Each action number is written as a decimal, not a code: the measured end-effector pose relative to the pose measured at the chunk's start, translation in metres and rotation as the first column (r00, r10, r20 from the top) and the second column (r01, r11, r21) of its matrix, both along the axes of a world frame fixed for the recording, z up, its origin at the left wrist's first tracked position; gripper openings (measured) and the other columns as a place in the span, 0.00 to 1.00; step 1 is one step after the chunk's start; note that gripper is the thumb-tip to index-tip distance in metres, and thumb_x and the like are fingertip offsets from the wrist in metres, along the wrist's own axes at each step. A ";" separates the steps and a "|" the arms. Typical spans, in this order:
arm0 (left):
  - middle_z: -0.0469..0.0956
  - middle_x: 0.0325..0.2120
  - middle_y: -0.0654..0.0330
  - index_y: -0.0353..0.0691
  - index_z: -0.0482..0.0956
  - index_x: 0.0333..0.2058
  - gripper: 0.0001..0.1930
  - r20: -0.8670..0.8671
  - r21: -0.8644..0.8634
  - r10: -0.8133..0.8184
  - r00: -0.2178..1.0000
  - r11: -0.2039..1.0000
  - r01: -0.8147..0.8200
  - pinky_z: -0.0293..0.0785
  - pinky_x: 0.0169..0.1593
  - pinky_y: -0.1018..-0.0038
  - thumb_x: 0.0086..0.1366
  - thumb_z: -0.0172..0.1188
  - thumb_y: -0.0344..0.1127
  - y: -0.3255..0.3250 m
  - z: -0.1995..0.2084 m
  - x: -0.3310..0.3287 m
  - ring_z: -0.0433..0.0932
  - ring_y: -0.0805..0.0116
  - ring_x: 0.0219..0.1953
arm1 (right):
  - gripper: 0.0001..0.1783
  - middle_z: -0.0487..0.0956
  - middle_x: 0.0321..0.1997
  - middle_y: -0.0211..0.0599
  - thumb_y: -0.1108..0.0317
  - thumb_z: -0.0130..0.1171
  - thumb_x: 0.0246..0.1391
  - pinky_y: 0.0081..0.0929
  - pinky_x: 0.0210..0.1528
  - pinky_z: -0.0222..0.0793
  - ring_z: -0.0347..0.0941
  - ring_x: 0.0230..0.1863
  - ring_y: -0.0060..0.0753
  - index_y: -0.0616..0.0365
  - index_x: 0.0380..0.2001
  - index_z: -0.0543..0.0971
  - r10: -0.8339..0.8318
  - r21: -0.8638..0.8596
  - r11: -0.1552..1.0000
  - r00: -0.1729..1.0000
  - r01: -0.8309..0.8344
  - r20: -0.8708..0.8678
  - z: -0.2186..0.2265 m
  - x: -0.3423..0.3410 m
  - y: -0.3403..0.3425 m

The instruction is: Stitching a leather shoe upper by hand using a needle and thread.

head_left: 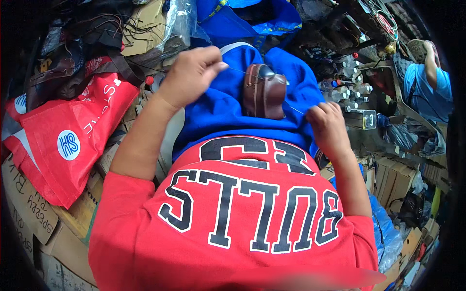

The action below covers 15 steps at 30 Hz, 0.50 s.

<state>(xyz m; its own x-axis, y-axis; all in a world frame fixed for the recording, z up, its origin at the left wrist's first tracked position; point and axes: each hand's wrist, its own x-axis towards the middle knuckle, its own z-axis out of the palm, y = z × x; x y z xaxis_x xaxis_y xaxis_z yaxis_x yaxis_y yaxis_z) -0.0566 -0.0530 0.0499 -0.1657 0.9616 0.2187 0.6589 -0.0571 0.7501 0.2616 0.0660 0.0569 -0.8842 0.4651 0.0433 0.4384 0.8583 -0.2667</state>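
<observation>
A brown leather shoe [266, 99] rests on my lap, between the thighs of my blue shorts [213, 104]. Its upper is glossy, with a stitched seam along the left side. My left hand [193, 72] is raised to the left of the shoe, fingers closed in a pinch on a thin thread [239, 71] that runs toward the shoe. To the right and slightly lower, my right hand [328, 123] is also closed, pinching a thread [294, 109] that leads back to the shoe's right side. Neither hand touches the shoe. Whether a needle is in either hand cannot be made out.
On the left lies a red bag [92, 131] over cardboard boxes [29, 194]. A blue bag [208, 22] is beyond my knees. Several small bottles [350, 89] stand on the right, near a clear square container [369, 120]. Another person in a blue shirt [429, 89] is at the far right.
</observation>
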 end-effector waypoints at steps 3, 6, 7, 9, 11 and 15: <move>0.71 0.20 0.65 0.34 0.75 0.27 0.06 0.081 -0.118 -0.019 0.997 0.993 0.029 0.65 0.29 0.79 0.60 0.60 0.31 -0.005 0.010 -0.014 0.68 0.80 0.24 | 0.01 0.76 0.27 0.36 0.75 0.57 0.47 0.31 0.37 0.66 0.72 0.30 0.34 0.57 0.26 0.77 -0.313 -0.231 0.919 0.948 0.318 0.058 0.009 0.040 0.007; 0.74 0.22 0.68 0.37 0.78 0.32 0.05 0.625 -0.195 -0.081 0.776 0.947 0.255 0.65 0.25 0.86 0.62 0.58 0.31 -0.004 0.026 -0.023 0.69 0.86 0.22 | 0.03 0.75 0.29 0.26 0.74 0.59 0.51 0.19 0.34 0.62 0.67 0.32 0.15 0.63 0.28 0.79 -0.765 -0.769 0.493 0.624 0.407 -0.161 0.017 0.053 0.020; 0.78 0.26 0.63 0.34 0.78 0.37 0.09 0.760 -0.142 -0.102 0.642 0.938 0.317 0.67 0.29 0.87 0.62 0.58 0.33 -0.005 0.035 -0.030 0.74 0.83 0.26 | 0.05 0.77 0.32 0.31 0.72 0.58 0.54 0.19 0.41 0.65 0.70 0.35 0.20 0.63 0.31 0.78 -0.797 -0.811 0.486 0.546 0.325 -0.259 0.017 0.047 0.025; 0.80 0.32 0.57 0.32 0.76 0.44 0.14 0.828 0.057 -0.252 0.501 0.927 0.372 0.68 0.32 0.87 0.62 0.59 0.34 -0.004 0.042 -0.030 0.76 0.79 0.33 | 0.07 0.78 0.34 0.35 0.70 0.54 0.59 0.26 0.49 0.66 0.73 0.37 0.27 0.61 0.37 0.77 -0.808 -0.896 0.413 0.388 -0.165 -0.443 0.012 0.023 0.029; 0.79 0.36 0.54 0.31 0.74 0.46 0.18 0.811 0.108 -0.315 0.493 0.909 0.404 0.70 0.37 0.83 0.64 0.56 0.41 -0.003 0.045 -0.031 0.77 0.74 0.37 | 0.09 0.78 0.37 0.38 0.67 0.49 0.63 0.35 0.52 0.67 0.75 0.38 0.33 0.59 0.41 0.73 -0.792 -0.843 0.312 0.370 -0.438 -0.485 0.007 -0.009 0.028; 0.75 0.45 0.46 0.29 0.70 0.50 0.33 0.796 0.391 -0.530 0.294 0.820 0.418 0.68 0.50 0.71 0.67 0.45 0.58 0.003 0.041 -0.031 0.74 0.59 0.48 | 0.11 0.74 0.29 0.33 0.62 0.44 0.65 0.36 0.51 0.66 0.70 0.29 0.28 0.56 0.42 0.70 -0.643 -0.767 0.271 0.484 -0.582 -0.594 0.032 -0.033 0.034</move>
